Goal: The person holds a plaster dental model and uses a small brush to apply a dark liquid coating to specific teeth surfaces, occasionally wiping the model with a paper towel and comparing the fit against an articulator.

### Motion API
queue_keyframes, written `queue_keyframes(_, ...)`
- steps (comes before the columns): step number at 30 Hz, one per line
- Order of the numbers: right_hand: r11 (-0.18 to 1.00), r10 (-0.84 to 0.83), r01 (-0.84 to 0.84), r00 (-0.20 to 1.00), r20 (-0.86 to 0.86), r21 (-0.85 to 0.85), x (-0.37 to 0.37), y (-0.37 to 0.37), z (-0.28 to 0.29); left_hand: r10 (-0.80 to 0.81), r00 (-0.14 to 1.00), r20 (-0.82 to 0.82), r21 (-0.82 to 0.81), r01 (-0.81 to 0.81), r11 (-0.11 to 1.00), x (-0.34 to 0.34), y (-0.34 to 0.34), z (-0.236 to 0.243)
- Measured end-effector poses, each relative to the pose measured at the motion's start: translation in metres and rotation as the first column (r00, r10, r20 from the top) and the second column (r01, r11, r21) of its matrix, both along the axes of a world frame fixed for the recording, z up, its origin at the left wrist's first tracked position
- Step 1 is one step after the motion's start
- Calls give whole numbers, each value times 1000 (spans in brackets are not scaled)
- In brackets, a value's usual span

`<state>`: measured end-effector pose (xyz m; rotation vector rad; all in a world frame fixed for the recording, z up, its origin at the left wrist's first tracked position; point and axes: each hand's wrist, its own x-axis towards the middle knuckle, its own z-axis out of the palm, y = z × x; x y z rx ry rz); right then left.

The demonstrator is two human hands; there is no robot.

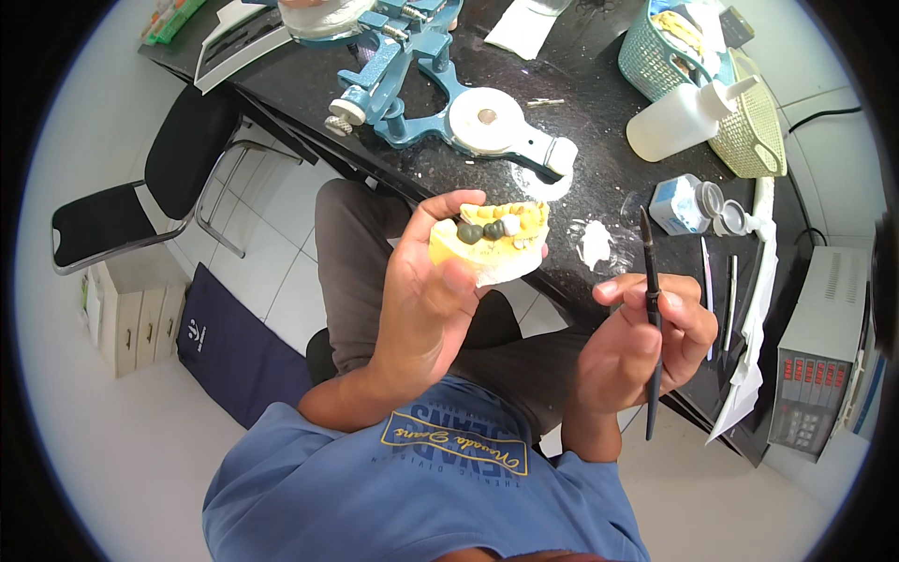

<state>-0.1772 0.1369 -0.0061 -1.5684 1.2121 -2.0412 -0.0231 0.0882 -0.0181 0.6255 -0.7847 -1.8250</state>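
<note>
While left grip [423, 298] is closed round the yellow dental cast [487, 259], raised near the tabletop [592, 126] edge, and right grip [646, 342] pinches a slim brush [653, 304], best keep cast steady, dark crowns [470, 233] unobstructed, bristles [644, 223] clean.

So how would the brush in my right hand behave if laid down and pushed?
The brush would probably roll, since its handle looks slim and rounded. That handle seems stiff, being straight; the fine pointed tip may bend easily.
</note>
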Motion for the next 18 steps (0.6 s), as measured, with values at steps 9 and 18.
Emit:
queue_keyframes(9,998,-54,55,998,-45,11,7,32,2,-126,982,-140,52,135,990,10,10,14)
queue_keyframes(18,976,-211,191,951,-227,-104,-11,-19,97,-99,989,-107,-42,95,995,21,5,13)
